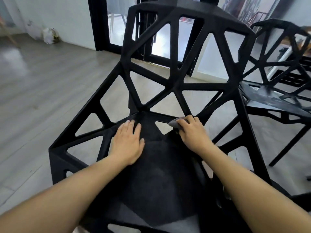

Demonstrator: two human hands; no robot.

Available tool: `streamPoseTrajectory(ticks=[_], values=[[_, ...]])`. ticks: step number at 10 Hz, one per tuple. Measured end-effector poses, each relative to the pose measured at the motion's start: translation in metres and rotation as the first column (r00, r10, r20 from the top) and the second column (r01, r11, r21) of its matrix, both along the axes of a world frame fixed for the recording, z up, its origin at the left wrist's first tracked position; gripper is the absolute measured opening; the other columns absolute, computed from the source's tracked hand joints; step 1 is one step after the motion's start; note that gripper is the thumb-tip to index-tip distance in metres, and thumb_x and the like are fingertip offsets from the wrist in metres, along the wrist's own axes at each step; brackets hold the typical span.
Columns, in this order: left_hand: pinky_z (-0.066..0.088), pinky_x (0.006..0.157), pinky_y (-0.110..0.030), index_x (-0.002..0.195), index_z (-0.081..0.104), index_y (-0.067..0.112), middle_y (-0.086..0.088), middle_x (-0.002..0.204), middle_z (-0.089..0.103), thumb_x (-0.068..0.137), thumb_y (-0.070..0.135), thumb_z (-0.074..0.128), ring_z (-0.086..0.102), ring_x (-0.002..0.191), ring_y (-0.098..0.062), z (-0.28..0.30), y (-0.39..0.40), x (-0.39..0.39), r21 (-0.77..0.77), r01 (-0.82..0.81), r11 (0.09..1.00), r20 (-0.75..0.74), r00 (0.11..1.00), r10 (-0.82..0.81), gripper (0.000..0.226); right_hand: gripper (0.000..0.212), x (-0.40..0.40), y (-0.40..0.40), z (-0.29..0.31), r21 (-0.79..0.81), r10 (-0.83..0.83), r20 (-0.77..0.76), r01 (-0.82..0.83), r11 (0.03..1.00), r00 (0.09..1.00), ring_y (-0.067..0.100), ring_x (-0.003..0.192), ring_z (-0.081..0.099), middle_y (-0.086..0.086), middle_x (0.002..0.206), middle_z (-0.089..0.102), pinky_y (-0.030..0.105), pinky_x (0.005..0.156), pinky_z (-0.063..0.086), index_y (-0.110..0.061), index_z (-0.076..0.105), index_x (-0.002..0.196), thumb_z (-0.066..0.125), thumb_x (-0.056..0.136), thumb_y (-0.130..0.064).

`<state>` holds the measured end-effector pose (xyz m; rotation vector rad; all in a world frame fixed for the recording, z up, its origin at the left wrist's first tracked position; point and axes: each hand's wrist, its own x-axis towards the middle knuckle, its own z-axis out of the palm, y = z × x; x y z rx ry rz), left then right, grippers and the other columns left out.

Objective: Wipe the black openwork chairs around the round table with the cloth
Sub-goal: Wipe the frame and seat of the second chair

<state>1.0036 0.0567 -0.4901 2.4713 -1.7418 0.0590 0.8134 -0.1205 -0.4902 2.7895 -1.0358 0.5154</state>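
While both hands work on it, near black openwork chair fills the view, backrest upright beyond its seat. Left hand: grip relaxed, fingers flat on the seat's rear. Right hand: grip curled round grey cloth, pressed on the seat's rear-right strut. Second black chair: right of the first. Grey plank floor beneath.

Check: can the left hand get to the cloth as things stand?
Probably yes. The left hand rests flat on the chair seat, holding nothing. The cloth is bunched under the right hand at the back of the same seat, with only bare seat between the two hands.
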Motion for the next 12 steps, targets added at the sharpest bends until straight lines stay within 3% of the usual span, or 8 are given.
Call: streamPoseTrajectory(ticks=[2,4,6,7,8,9,10,12], values=[[-0.015,0.123,-0.041,0.161,-0.002,0.013,-0.008,0.168,-0.009,0.103,0.05,0.017,-0.018,0.153,-0.026,-0.003,-0.005,0.0,0.049,-0.037,0.998,-0.008,0.999,0.037,0.071,0.039,0.069,-0.065,0.102,-0.454,0.176,0.415,0.035,0.89,0.893,0.039,0.114,0.055,0.018,0.131,0.058,0.046,0.099,0.046,-0.009,0.062,0.132,0.056,0.094,-0.012],[-0.02,0.111,-0.035,0.16,-0.006,0.015,-0.004,0.167,-0.014,0.105,0.049,0.017,-0.021,0.152,-0.023,0.002,-0.003,-0.003,0.036,-0.06,0.998,-0.029,0.998,0.061,0.069,0.044,0.106,-0.076,0.035,-0.398,0.139,0.446,0.057,0.916,0.884,0.037,0.133,0.047,0.019,0.137,0.058,0.05,0.112,0.041,-0.003,0.062,0.133,0.066,0.089,0.001],[-0.021,0.12,-0.037,0.16,-0.005,0.013,-0.007,0.168,-0.012,0.103,0.05,0.012,-0.02,0.153,-0.023,-0.004,-0.003,0.001,0.035,-0.045,0.998,-0.009,0.999,0.046,0.07,0.033,0.107,-0.049,0.005,-0.475,0.334,0.139,-0.233,0.848,0.932,0.033,0.125,0.055,0.015,0.132,0.063,0.042,0.104,0.046,-0.003,0.066,0.126,0.062,0.093,-0.008],[-0.018,0.122,-0.04,0.16,-0.005,0.012,-0.008,0.168,-0.012,0.1,0.051,0.007,-0.019,0.153,-0.024,-0.006,-0.005,0.004,0.031,-0.029,0.999,0.001,1.0,0.029,0.072,0.035,0.098,-0.067,0.034,-0.515,0.285,0.133,-0.179,0.838,0.949,0.033,0.127,0.051,0.014,0.133,0.06,0.044,0.107,0.043,-0.006,0.065,0.127,0.062,0.093,-0.008],[-0.01,0.124,-0.043,0.16,-0.004,0.011,-0.009,0.168,-0.009,0.102,0.051,0.012,-0.016,0.154,-0.025,-0.01,-0.007,0.006,0.039,-0.023,0.999,0.013,1.0,0.023,0.072,0.036,0.09,-0.058,0.03,-0.399,0.257,0.215,-0.156,0.904,0.942,0.036,0.116,0.055,0.015,0.13,0.06,0.045,0.1,0.049,-0.007,0.065,0.127,0.057,0.093,-0.006],[-0.008,0.124,-0.045,0.16,-0.002,0.01,-0.01,0.168,-0.007,0.102,0.051,0.015,-0.015,0.154,-0.027,-0.012,-0.008,0.007,0.048,-0.018,0.999,0.033,0.999,0.017,0.073,0.033,0.069,-0.044,0.009,-0.303,0.333,0.046,-0.304,0.903,0.942,0.035,0.093,0.058,0.013,0.114,0.064,0.042,0.086,0.051,-0.005,0.069,0.116,0.049,0.09,-0.012],[-0.008,0.124,-0.045,0.16,0.0,0.009,-0.011,0.168,-0.006,0.102,0.051,0.016,-0.013,0.154,-0.028,-0.014,-0.01,0.008,0.058,-0.019,0.998,0.041,0.999,0.016,0.073,0.032,0.038,-0.047,0.003,-0.092,0.241,-0.046,-0.244,0.965,0.969,0.037,0.095,0.058,0.01,0.117,0.063,0.041,0.089,0.048,-0.013,0.068,0.121,0.059,0.09,-0.015],[-0.008,0.124,-0.044,0.16,0.002,0.009,-0.01,0.168,-0.004,0.101,0.05,0.016,-0.013,0.154,-0.027,-0.018,-0.011,0.01,0.074,-0.021,0.997,0.033,0.999,0.018,0.073,0.024,0.032,-0.011,-0.005,-0.128,0.0,-0.019,-0.003,0.992,1.0,0.037,0.083,0.053,0.015,0.102,0.062,0.044,0.076,0.046,-0.009,0.067,0.096,0.052,0.088,-0.025]])
